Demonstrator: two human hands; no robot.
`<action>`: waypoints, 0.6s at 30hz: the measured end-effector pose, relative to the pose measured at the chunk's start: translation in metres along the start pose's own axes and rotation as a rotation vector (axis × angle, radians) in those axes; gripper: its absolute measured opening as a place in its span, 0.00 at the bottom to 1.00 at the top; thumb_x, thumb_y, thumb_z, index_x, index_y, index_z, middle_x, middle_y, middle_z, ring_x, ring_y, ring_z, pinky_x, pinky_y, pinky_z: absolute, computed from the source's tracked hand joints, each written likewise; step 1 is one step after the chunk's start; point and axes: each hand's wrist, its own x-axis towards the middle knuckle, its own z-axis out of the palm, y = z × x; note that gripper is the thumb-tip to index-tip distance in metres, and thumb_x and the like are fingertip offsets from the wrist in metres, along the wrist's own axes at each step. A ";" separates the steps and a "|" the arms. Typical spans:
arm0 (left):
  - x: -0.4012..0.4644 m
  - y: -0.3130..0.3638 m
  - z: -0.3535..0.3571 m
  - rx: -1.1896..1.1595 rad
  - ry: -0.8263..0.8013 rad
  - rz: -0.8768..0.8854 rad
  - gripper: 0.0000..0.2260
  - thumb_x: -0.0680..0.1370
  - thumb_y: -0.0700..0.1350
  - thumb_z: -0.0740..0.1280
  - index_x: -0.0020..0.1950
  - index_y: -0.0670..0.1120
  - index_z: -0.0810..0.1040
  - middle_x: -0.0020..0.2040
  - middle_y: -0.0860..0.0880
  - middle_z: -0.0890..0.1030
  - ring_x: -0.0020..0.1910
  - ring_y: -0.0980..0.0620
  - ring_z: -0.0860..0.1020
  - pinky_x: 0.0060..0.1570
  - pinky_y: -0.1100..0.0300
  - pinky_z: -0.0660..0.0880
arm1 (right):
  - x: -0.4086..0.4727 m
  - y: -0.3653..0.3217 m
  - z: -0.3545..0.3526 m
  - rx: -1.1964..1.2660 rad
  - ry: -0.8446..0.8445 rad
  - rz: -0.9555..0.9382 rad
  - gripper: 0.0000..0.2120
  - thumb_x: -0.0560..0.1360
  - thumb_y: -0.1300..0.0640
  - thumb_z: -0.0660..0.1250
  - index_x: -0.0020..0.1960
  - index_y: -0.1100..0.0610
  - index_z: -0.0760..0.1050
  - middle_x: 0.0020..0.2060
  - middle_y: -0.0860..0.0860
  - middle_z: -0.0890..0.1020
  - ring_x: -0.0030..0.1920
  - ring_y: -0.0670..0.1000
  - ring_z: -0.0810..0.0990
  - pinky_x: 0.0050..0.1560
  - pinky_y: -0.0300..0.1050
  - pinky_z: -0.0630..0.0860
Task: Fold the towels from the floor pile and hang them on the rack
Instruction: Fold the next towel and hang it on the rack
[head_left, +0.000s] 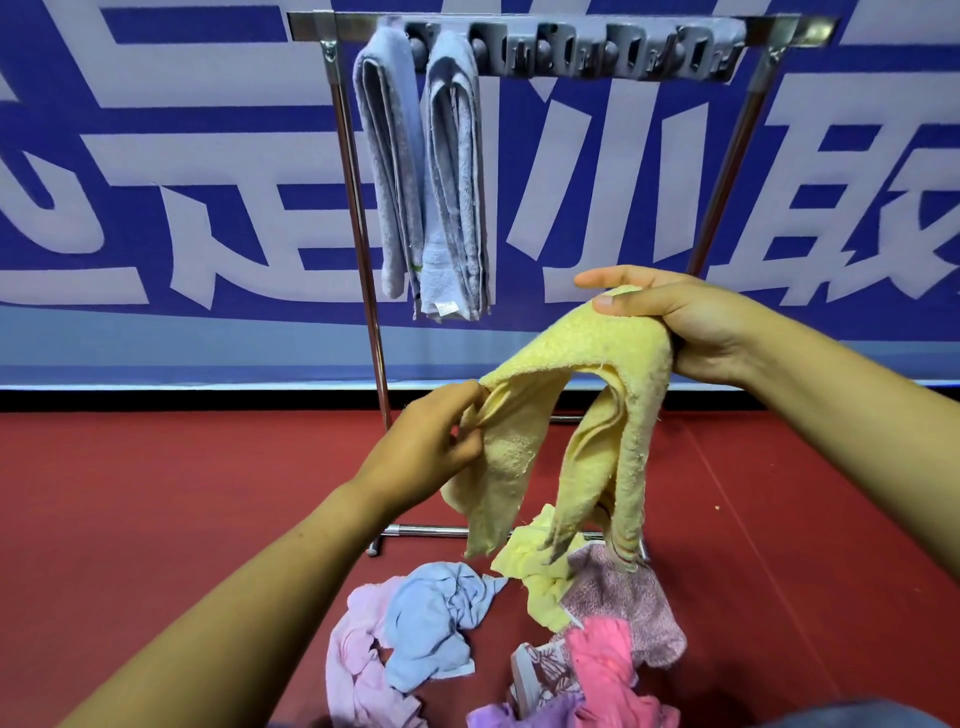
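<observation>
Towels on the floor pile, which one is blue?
The crumpled light blue towel at the pile's left, lying over the pale pink towel. The others in the pile are yellow, pink, purple or patterned.

Both hands (426, 441) grip yellow towel (587, 374) (rack (358, 208) behind).
</observation>
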 end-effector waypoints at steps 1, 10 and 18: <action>-0.002 0.000 0.003 -0.019 0.004 -0.003 0.08 0.73 0.36 0.66 0.43 0.46 0.69 0.36 0.52 0.70 0.36 0.55 0.69 0.35 0.67 0.65 | 0.000 -0.001 0.001 -0.002 -0.004 -0.004 0.13 0.76 0.64 0.64 0.58 0.54 0.78 0.39 0.52 0.83 0.40 0.50 0.79 0.39 0.40 0.79; -0.006 0.007 0.016 -0.281 0.173 -0.054 0.09 0.77 0.36 0.65 0.45 0.51 0.74 0.35 0.56 0.75 0.32 0.60 0.70 0.34 0.65 0.67 | 0.000 -0.004 -0.004 0.057 0.015 0.015 0.09 0.77 0.63 0.62 0.53 0.55 0.79 0.39 0.51 0.83 0.36 0.47 0.81 0.37 0.38 0.80; -0.002 0.017 0.001 -0.117 0.099 0.133 0.13 0.74 0.29 0.61 0.51 0.44 0.77 0.42 0.62 0.76 0.42 0.68 0.74 0.44 0.76 0.65 | 0.001 -0.003 -0.013 0.073 0.039 0.074 0.05 0.68 0.56 0.69 0.43 0.53 0.77 0.38 0.49 0.81 0.38 0.47 0.80 0.41 0.40 0.78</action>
